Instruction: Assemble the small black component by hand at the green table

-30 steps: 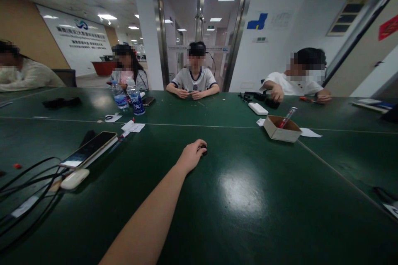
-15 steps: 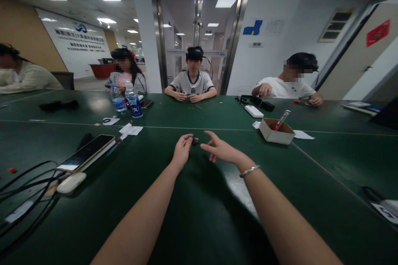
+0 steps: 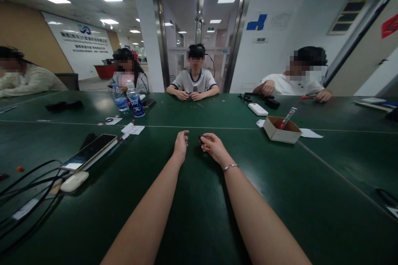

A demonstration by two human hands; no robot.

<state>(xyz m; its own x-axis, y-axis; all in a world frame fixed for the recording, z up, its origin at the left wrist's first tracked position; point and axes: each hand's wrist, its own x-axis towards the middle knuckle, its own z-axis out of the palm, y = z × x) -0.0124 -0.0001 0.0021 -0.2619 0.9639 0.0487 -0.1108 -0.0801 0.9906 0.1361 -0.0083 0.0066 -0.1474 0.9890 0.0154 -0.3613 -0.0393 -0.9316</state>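
A small black object (image 3: 200,138), too small to name, is pinched between the thumb and fingers of my right hand (image 3: 213,145). Part of it is hidden by the fingertips. To its left, my left hand (image 3: 180,144) is held just over the table with its fingers forward and a little apart, and no object shows in it. A narrow gap separates the two hands above the green table (image 3: 199,194). A bracelet (image 3: 231,167) circles my right wrist.
At the right stands an open box (image 3: 282,133) with a red-and-clear tube (image 3: 287,118) inside. A phone (image 3: 90,153), cables (image 3: 34,188) and a white rounded device (image 3: 74,181) lie left. Two bottles (image 3: 136,101) stand farther back. Several people sit across the table.
The small black object has passed from my left hand to my right. My right hand has closed from spread fingers into a pinch, while my left has loosened. The view has shifted slightly.
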